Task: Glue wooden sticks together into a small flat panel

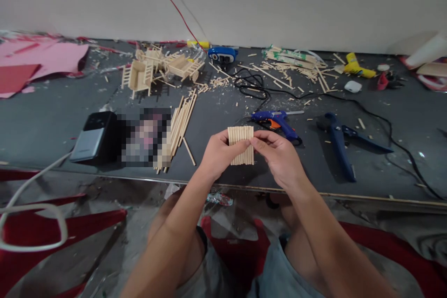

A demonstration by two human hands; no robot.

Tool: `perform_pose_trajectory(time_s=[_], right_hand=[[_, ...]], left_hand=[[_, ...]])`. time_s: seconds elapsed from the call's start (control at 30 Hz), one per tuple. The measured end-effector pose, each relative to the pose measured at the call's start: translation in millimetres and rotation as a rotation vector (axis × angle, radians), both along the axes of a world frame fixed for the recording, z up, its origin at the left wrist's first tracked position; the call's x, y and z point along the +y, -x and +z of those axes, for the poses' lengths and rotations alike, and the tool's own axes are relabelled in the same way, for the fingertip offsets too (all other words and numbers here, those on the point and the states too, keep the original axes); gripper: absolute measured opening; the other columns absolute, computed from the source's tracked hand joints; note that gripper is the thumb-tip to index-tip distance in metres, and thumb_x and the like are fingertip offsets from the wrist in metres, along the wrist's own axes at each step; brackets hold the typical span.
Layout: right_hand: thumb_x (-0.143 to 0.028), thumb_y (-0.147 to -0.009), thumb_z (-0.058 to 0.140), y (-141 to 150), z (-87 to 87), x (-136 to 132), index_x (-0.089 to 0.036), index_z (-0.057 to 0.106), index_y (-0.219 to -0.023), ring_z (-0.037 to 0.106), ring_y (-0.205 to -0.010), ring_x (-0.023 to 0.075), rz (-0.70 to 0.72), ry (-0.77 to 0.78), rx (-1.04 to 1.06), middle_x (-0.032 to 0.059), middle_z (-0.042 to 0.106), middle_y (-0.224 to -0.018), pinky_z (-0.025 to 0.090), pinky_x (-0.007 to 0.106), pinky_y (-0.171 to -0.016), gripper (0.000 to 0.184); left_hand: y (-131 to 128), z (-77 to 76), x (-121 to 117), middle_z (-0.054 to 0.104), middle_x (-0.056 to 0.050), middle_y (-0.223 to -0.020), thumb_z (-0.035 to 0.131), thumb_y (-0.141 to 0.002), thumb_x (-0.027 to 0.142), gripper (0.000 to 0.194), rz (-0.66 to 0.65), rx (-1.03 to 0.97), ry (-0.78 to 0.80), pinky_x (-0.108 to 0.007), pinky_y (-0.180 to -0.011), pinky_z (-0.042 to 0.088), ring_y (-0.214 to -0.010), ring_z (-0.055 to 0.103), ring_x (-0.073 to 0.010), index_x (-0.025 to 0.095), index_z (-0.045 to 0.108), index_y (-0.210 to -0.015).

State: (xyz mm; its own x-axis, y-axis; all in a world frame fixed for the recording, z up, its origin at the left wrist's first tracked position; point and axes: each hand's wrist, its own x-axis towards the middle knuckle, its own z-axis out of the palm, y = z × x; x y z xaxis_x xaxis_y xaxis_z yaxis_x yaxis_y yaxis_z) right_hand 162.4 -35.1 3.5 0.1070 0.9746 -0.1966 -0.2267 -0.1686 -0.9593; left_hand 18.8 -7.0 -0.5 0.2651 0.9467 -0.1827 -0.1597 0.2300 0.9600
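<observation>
Between my two hands is a small flat panel of round wooden sticks (240, 134), the sticks lying side by side and upright in view. My left hand (220, 153) grips it from the left, its thumb across the front. At the right edge my right hand (275, 151) pinches the panel between thumb and fingers. Some fingertips are hidden behind the panel. Just beyond my right hand lies a blue glue gun (275, 118) with an orange trigger. A bundle of long wooden sticks (179, 125) rests left of my left hand.
Blue cutters (338, 144) lie at the right. Small wooden carts (139, 74) stand at the back left. Stick scraps (289, 70), a blue device (222, 54) and a black cable (314, 95) spread across the back. A dark power bank-like box (96, 137) sits left.
</observation>
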Motion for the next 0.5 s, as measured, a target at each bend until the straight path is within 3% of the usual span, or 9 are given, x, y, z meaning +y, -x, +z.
perform_pose_trajectory(time_s=[0.17, 0.5], right_hand=[[-0.032, -0.069, 0.073, -2.8, 1.6, 0.6, -0.023, 0.07, -0.088, 0.06, -0.072, 0.0119, 0.062, 0.008, -0.035, -0.0001, 0.069, -0.083, 0.046, 0.03, -0.075, 0.021], [-0.032, -0.068, 0.074, 0.5, -0.9, 1.7, -0.022, 0.069, -0.089, 0.062, -0.077, 0.0146, 0.054, -0.002, -0.046, 0.0015, 0.069, -0.085, 0.048, 0.031, -0.074, 0.024]], left_hand=[[1.3, 0.7, 0.8, 0.07, -0.003, -0.082, 0.075, -0.065, 0.032, 0.03, 0.0, -0.018, 0.007, -0.023, -0.063, 0.048, -0.067, 0.061, -0.0113, 0.016, 0.07, -0.09], [4.4, -1.3, 1.2, 0.071, -0.005, -0.088, 0.076, -0.064, 0.034, 0.035, -0.003, 0.007, -0.005, -0.026, -0.064, 0.048, -0.07, 0.062, -0.0139, 0.015, 0.07, -0.093]])
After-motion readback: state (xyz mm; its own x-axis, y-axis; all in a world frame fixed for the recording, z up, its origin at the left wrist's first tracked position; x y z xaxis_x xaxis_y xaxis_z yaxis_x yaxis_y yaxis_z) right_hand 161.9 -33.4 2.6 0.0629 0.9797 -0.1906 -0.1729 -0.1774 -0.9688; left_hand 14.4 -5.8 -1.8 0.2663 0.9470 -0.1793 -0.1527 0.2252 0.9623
